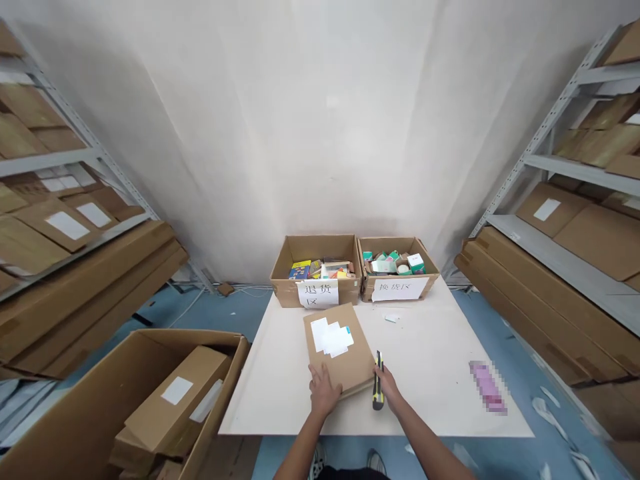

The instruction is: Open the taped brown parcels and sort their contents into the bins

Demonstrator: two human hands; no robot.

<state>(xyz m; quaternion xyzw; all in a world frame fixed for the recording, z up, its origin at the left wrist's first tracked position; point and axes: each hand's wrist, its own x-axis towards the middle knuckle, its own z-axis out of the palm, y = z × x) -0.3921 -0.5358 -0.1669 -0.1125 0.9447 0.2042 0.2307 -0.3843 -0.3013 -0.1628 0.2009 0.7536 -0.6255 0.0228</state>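
A flat brown cardboard box (345, 363) with overlapping white labels lies slightly turned on the white table, near its front edge. My left hand (325, 390) rests on the near left corner of this box, fingers spread over its top. In my right hand (386, 385) is a black and yellow utility knife (379, 383), held upright along the box's right side, with the fingers closed around it. My right fingertips are at the box's near right corner; whether they touch it I cannot tell.
Two open cartons with paper signs, one of colourful packs (317, 305) and one of green-white boxes (367, 291), stand at the table's back. A large carton (125, 360) of parcels is at left. A blurred pink item (487, 387) lies right. Loaded shelves (580, 160) flank both sides.
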